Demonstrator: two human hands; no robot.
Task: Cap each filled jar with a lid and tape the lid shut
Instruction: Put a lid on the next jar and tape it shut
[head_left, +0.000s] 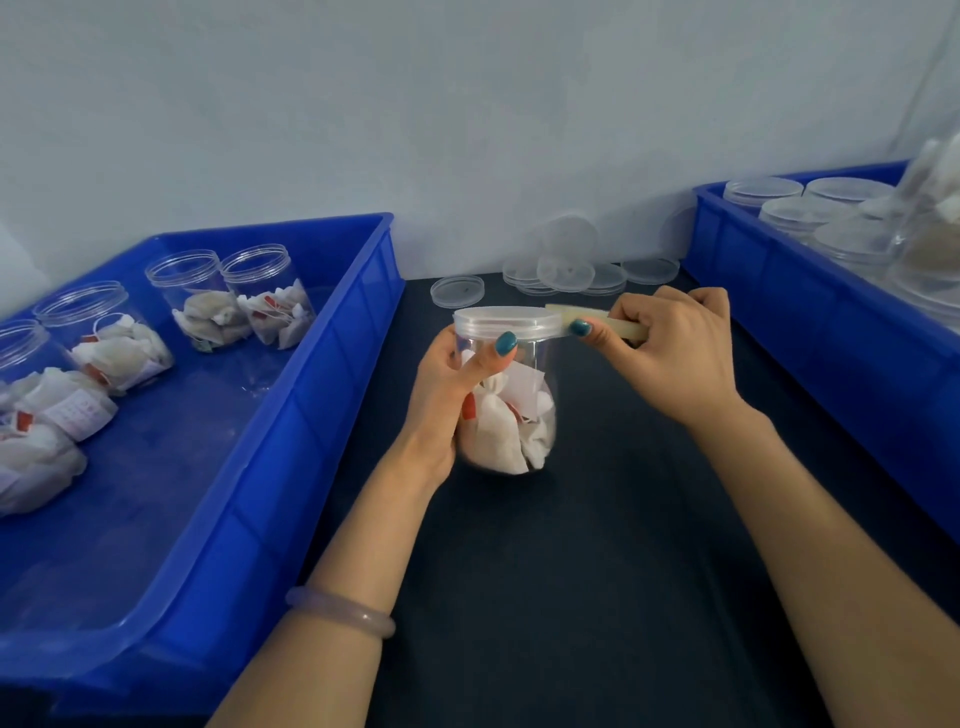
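Gripping the upright jar (511, 415) with left fingers (493, 356), pinching tape (574, 312) held level at the right rim of the lid (506, 318) with right fingers (595, 331).

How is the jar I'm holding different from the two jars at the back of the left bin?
The held jar has a lid on; the two bin jars are open-topped. The held jar is gripped by the left hand, with the right hand holding tape at its lid; the bin jars stand untouched. All are clear and hold tea bags.
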